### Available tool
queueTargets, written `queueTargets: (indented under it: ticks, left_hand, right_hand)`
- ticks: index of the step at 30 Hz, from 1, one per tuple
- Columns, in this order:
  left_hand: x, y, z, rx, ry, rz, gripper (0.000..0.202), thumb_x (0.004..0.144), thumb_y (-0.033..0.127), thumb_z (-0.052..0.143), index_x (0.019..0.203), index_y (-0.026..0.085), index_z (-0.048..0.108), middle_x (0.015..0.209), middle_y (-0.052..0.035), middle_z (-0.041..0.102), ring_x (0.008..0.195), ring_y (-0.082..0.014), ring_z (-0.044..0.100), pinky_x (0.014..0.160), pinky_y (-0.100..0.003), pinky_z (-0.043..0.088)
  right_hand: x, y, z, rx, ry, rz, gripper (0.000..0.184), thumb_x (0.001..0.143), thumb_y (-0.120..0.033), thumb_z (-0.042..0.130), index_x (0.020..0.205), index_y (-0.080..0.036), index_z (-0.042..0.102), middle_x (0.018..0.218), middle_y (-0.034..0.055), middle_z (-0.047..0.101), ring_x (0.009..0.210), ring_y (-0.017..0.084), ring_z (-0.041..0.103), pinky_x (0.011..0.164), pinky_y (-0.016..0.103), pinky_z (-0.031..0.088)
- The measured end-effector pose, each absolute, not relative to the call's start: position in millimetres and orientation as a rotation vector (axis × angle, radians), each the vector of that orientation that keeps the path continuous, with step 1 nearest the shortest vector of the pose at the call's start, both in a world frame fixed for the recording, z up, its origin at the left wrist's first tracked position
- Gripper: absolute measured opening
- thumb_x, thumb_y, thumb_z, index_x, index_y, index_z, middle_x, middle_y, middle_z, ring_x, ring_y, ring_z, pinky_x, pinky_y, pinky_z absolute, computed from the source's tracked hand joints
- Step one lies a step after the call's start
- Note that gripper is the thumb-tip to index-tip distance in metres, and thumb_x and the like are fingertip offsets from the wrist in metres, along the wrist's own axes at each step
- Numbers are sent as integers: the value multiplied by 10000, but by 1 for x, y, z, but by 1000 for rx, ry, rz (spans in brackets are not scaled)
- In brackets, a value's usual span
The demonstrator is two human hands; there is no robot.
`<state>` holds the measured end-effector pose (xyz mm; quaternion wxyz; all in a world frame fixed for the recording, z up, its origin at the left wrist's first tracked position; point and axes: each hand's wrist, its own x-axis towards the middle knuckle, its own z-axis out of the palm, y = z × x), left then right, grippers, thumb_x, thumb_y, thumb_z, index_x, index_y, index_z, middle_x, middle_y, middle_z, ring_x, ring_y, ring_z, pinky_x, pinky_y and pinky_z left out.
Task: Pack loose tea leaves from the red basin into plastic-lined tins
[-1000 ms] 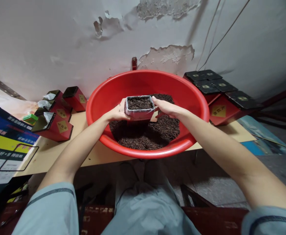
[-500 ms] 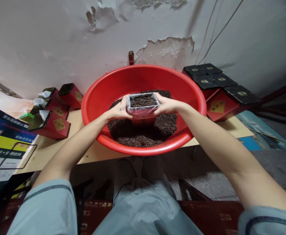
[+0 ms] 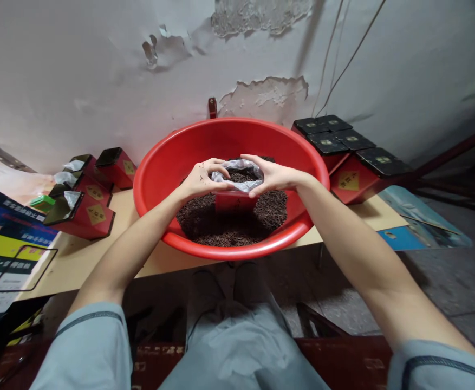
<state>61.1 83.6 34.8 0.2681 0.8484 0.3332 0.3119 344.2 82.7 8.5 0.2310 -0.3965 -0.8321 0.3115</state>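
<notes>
A red tin (image 3: 235, 205) stands in the dark loose tea leaves (image 3: 269, 212) inside a big red basin (image 3: 216, 252). Its clear plastic liner bag (image 3: 243, 186) is pulled up above the rim, and more leaves show within the bag's mouth. My left hand (image 3: 203, 177) curls around the left side of the bag, its fingers on the plastic edge. On the opposite side, my right hand (image 3: 277, 176) grips the bag between thumb and fingers. A few leaf bits stick to the back of my left hand.
Open red tins (image 3: 95, 214) with plastic liners poking out stand on the left of the board table (image 3: 75, 265). Several tins with black lids (image 3: 353, 140) stand to the right of the basin. A printed carton (image 3: 5, 238) lies at far left. Behind is a peeling wall (image 3: 99, 70).
My hands have shifted from the tin's sides up to the liner bag. The plastic, folded over the rim before, now stands up and gathers inward over the leaves. The view has shifted slightly.
</notes>
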Motion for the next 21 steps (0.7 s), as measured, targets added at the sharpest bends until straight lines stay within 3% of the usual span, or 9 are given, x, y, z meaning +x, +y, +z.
queueTargets:
  ticks: [3,5,7,9,11,13,15,18,21]
  left_hand:
    - [73,81,37,2210,972,927,325,790,475,825,698,170,763,1114,-114,805,1025,-253,755,978,-395,584]
    - [79,81,41,2204,1006,986,298,826,434,794,710,161,764,952,-99,814,863,-210,747,857,-346,593]
    - [84,82,47,2252,1048,1042,277,900,410,731,790,161,780,879,-81,808,819,-201,732,834,-336,583]
    - [87,84,56,2395,1133,1022,248,963,378,670,964,163,795,992,-91,816,942,-230,738,922,-362,572]
    - [86,87,63,2626,1334,863,305,988,310,643,1241,174,744,1242,-129,775,1178,-283,695,1060,-421,523]
    - [84,92,67,2786,1661,501,444,997,206,593,1438,171,635,1426,-182,684,1366,-343,599,1143,-499,457]
    - [78,101,65,2691,1957,-14,454,989,120,534,1427,129,651,1443,-242,663,1404,-411,573,1134,-594,443]
    - [66,117,55,2377,2020,-506,431,859,141,707,1287,141,757,1265,-238,765,1227,-471,689,1010,-662,521]
    - [50,127,43,2360,1534,-207,1009,536,246,957,1490,224,630,1394,-187,727,1291,-458,674,1058,-574,554]
  right_hand:
    - [346,80,4,-1105,-2357,749,1432,593,-746,917,1737,-283,191,1747,171,289,1600,450,313,1302,629,291]
    - [346,78,0,-1110,-2373,697,1458,586,-731,927,1744,-280,164,1745,180,278,1607,457,287,1306,638,276]
    - [345,77,-2,-1134,-2377,640,1448,597,-688,938,1746,-268,162,1727,199,304,1600,471,292,1299,660,273]
    - [344,75,-3,-1158,-2368,597,1385,642,-633,929,1743,-253,180,1707,208,346,1582,479,323,1287,679,279]
    - [344,73,-3,-1158,-2339,603,1324,684,-592,912,1739,-247,190,1707,197,369,1567,464,366,1284,660,297]
    - [343,71,-4,-1151,-2292,627,1308,692,-580,907,1736,-242,194,1727,185,356,1568,444,380,1291,624,303]
    - [342,68,-5,-1158,-2249,634,1307,686,-586,905,1731,-226,207,1741,188,339,1577,440,372,1295,608,298]
    - [342,64,-7,-1163,-2214,606,1259,700,-606,881,1715,-202,254,1724,201,365,1575,445,372,1293,622,285]
    - [343,62,-8,-1140,-2186,609,1243,711,-638,865,1706,-195,267,1715,204,368,1577,437,366,1295,613,284]
